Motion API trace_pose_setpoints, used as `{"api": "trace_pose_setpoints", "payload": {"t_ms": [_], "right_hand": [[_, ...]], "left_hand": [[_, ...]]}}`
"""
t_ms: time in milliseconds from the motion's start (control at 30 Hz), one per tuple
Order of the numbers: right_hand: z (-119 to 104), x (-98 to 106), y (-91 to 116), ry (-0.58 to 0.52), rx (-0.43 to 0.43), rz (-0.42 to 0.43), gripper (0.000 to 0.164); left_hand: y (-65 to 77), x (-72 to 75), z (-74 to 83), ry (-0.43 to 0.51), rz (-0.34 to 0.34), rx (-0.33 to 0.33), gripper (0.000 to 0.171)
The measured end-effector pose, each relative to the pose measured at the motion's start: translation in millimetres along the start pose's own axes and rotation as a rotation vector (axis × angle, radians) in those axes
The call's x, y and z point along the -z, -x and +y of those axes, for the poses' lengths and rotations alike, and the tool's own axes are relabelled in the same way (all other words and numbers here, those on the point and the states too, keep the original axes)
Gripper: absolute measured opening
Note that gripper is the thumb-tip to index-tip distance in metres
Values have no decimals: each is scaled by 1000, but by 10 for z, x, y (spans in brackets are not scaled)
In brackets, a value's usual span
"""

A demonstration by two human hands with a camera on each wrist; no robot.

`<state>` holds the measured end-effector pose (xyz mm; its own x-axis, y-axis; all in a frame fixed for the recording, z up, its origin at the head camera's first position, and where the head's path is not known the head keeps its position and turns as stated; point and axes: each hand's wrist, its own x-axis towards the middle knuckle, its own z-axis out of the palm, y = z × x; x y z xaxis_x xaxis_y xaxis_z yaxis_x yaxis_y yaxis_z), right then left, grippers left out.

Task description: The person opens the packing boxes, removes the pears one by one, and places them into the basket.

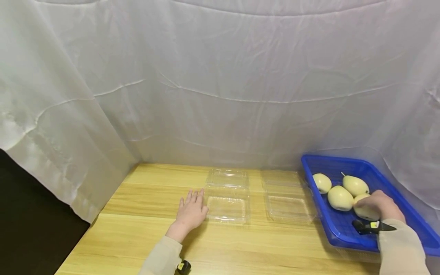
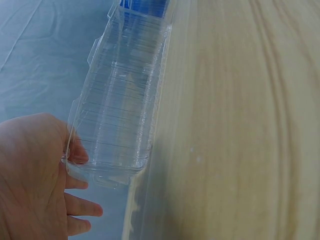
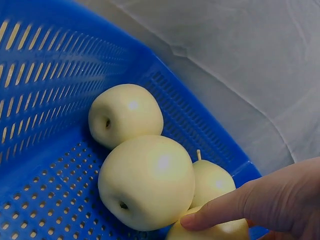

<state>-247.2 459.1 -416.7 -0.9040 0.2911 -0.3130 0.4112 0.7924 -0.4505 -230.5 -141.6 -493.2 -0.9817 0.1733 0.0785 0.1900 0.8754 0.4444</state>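
My left hand lies at the left edge of an open clear plastic clamshell box, fingers spread and fairly straight. In the left wrist view, its thumb side meets the corner of the box. My right hand is inside a blue plastic basket, gripping a pale yellow pear. The right wrist view shows the thumb pressed on that pear; the other fingers are mostly hidden. Beside it lie more pears: a round one, one with a stem and one at the basket's left wall.
A second open clear clamshell box stands between the first box and the basket. All rest on a wooden table. A pale curtain hangs behind and along the sides, and a dark area lies at the left.
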Motion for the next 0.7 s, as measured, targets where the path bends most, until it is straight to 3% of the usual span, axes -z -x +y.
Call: {"api": "trace_pose_setpoints", "payload": {"t_ms": [233,500,700], "right_hand": [[-35,10,51,-15,-19,21,64],[-58,33,82,-14,-44,39,66],[-53,60,55,18,-40,56,57]], "left_hand": [[15,-4,5,6,-2,-2,61],[12,-5,11,4,-3,-1,60],[3,-15,9,6,-5,0,61]]}}
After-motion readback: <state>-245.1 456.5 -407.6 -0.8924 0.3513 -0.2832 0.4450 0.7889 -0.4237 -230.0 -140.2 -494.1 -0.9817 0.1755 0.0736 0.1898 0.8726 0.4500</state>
